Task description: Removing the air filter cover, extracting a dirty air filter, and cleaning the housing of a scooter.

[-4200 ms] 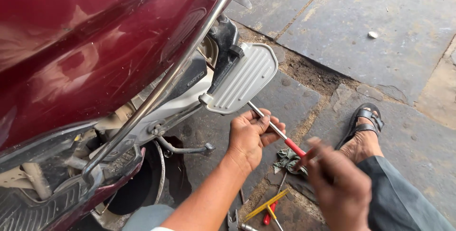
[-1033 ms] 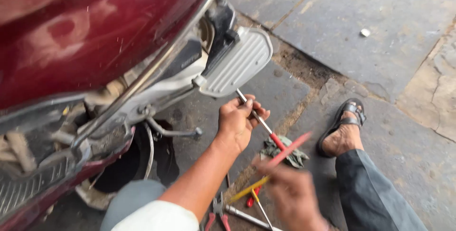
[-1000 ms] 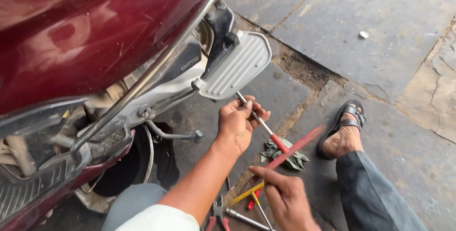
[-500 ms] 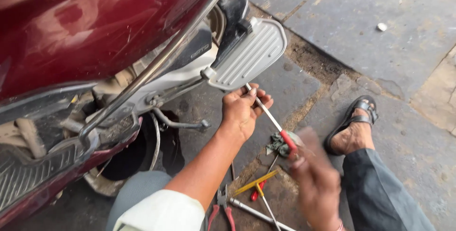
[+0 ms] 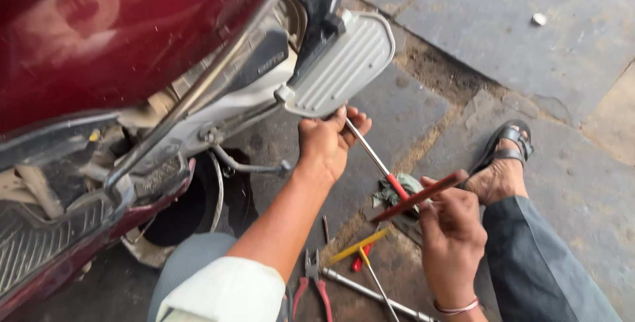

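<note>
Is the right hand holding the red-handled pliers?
No, the right hand holds a thin dark-red rod; the red-handled pliers lie on the stone floor.

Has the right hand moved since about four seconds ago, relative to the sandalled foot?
Yes. The right hand has lifted a red-handled tool and sits closer beside the sandalled foot.

**Two hands, two screwdrivers beside a maroon scooter**

The left hand (image 5: pixel 325 142) grips the metal shaft of a red-handled screwdriver (image 5: pixel 377 161) just under the scooter's grey footrest (image 5: pixel 344 64). The right hand (image 5: pixel 452 228) holds a slim red screwdriver (image 5: pixel 418 197) slanting upward across a crumpled rag (image 5: pixel 395 191). On the stone floor (image 5: pixel 503 44) lie a yellow-handled screwdriver (image 5: pixel 358 246), red-handled pliers (image 5: pixel 312 283) and a steel rod (image 5: pixel 370 291). A sandalled foot (image 5: pixel 503 166) rests just beside the right hand.
</note>
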